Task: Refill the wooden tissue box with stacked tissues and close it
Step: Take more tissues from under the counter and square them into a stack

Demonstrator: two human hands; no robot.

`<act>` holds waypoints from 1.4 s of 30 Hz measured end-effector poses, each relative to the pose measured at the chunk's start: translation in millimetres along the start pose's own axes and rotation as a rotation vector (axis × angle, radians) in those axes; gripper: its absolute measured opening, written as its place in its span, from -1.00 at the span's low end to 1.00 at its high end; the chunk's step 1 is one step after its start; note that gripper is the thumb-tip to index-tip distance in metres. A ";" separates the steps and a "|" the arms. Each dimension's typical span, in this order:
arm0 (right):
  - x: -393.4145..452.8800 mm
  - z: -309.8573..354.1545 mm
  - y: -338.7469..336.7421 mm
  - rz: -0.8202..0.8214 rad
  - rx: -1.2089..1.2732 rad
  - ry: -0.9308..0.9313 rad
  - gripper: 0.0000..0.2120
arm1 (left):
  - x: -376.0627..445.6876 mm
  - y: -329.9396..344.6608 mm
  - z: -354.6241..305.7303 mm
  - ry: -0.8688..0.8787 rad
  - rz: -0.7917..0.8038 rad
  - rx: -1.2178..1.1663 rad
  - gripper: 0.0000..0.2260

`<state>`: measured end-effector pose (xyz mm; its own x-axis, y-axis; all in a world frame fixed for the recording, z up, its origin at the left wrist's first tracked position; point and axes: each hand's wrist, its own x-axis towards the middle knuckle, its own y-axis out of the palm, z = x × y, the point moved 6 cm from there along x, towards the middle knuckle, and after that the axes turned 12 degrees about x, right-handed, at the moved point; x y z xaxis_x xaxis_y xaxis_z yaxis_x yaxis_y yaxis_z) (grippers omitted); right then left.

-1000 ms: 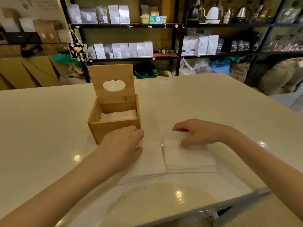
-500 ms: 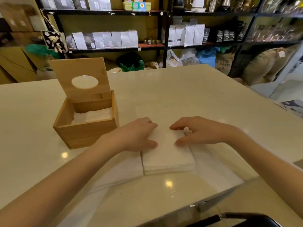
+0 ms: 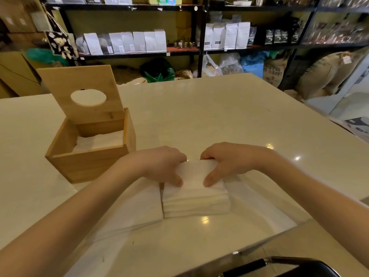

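Note:
A wooden tissue box (image 3: 87, 164) stands at the left of the table, its lid (image 3: 83, 92) with an oval hole tilted up at the back. White tissues (image 3: 99, 141) lie inside it. In front of me a thick stack of white tissues (image 3: 196, 198) rests on the table. My left hand (image 3: 161, 166) grips the stack's left side and my right hand (image 3: 225, 162) grips its right side, thumbs on top, fingers curled over the far edge. A thinner layer of tissues (image 3: 139, 212) lies flat to the left of the stack.
The cream table (image 3: 219, 116) runs far ahead and to the right. A dark chair back (image 3: 289, 266) shows at the near edge. Black shelves with white bags (image 3: 123, 43) and sacks on the floor stand behind the table.
Both hands have closed in on the stack from its two sides and now grip it. The view has shifted, so the box sits further left.

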<state>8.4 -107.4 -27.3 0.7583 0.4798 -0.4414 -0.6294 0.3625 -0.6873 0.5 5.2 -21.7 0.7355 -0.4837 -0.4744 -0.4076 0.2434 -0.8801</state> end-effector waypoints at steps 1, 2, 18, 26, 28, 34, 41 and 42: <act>0.8 0.3 0.5 0.010 -0.008 -0.002 -0.76 | 1.1 0.3 -0.5 0.005 0.005 0.006 -0.69; 1.5 0.5 0.5 0.015 -0.008 -0.006 -0.75 | 2.1 0.8 -0.9 0.010 0.012 0.007 -0.71; -10.8 8.8 -33.1 0.003 0.367 -0.078 -0.85 | -14.1 -20.0 7.3 0.066 -0.230 -0.339 -0.82; -23.4 50.3 -61.3 -0.110 0.544 -0.254 -0.76 | -66.7 -40.7 40.3 -0.031 -0.523 -0.892 -0.82; -22.2 62.6 -56.9 -0.096 0.612 -0.287 -0.75 | -84.3 -40.1 52.1 -0.066 -0.595 -1.000 -0.82; -4.7 90.4 -23.4 0.013 0.778 -0.315 -0.74 | -128.8 -19.3 81.3 -0.173 -0.671 -1.135 -0.76; 24.7 93.7 24.2 0.096 0.779 -0.233 -0.89 | -139.3 26.1 107.3 -0.330 -0.601 -1.125 -0.80; 27.5 92.9 28.1 0.099 0.767 -0.224 -0.89 | -137.9 31.3 108.2 -0.335 -0.593 -1.124 -0.84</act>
<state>-4.2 -9.8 -5.2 0.6921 0.6576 -0.2977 -0.6947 0.7188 -0.0271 -55.1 170.5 14.2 0.9890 -0.0044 -0.1479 -0.0840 -0.8395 -0.5368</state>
